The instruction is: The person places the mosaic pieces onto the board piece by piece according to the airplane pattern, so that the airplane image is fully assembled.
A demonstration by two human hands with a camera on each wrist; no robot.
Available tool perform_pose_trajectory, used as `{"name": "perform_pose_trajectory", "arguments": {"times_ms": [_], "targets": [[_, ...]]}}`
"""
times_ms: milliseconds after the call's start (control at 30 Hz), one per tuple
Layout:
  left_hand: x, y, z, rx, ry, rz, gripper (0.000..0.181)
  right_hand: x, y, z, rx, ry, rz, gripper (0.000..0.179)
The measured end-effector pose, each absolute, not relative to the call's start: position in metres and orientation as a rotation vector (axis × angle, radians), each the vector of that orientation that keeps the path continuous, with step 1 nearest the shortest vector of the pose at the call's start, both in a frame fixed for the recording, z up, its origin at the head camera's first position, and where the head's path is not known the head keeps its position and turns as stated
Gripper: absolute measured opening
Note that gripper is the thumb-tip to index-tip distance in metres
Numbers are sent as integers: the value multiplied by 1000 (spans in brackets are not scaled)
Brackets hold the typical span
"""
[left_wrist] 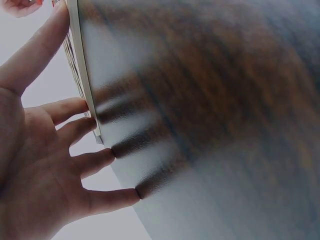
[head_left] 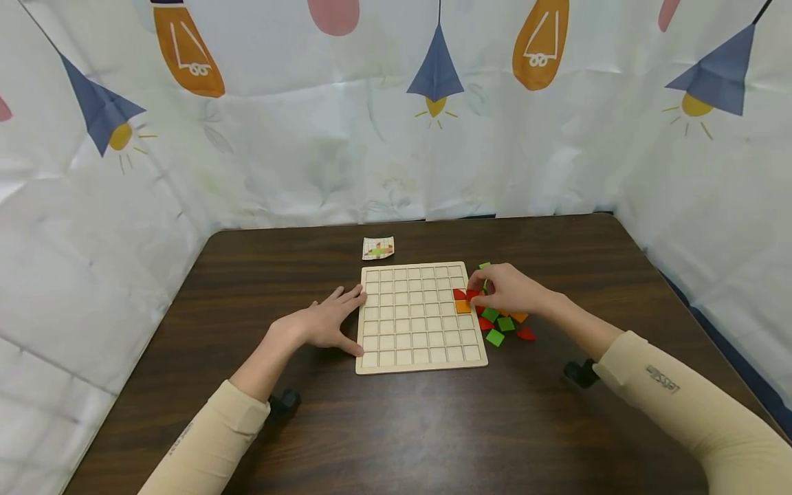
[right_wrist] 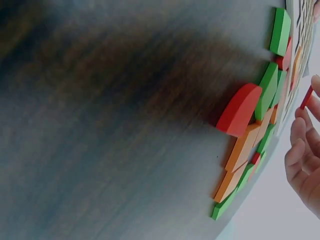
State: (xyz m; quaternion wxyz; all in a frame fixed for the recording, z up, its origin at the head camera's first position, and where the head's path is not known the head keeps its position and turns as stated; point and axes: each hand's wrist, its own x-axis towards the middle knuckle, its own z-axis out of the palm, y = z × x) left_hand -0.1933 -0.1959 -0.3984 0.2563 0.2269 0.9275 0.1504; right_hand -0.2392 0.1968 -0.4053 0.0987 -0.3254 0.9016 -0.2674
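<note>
A pale wooden grid board [head_left: 408,322] lies on the dark table. Along its left edge my left hand [head_left: 324,322] is spread, thumb and fingertips at the rim; the left wrist view shows the fingers [left_wrist: 107,201] straight and apart. My right hand [head_left: 510,289] is over the board's right edge, pinching a small red piece [right_wrist: 306,97] between thumb and fingers. Just left of that hand, an orange square [head_left: 463,306] sits in a cell of the board, with a red piece [head_left: 458,294] with a curved edge in the cell above it.
Loose green squares [head_left: 506,324], orange pieces [head_left: 520,317] and red pieces [head_left: 526,334] lie in a cluster right of the board, partly under the right hand. A small card [head_left: 378,248] with a coloured grid pattern lies behind the board. A printed curtain [head_left: 278,158] surrounds the table.
</note>
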Motion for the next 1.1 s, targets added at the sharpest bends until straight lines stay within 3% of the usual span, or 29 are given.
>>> {"name": "perform_pose_trajectory", "arguments": {"times_ms": [467,1100], "targets": [[-192,-197,-397,624,2505,416,110,-224,187,-407,-1106,2655,-754,16],[-192,-196,-397,612,2516,401,111,-214,185,-409,-1085,2573,-741,21]]}}
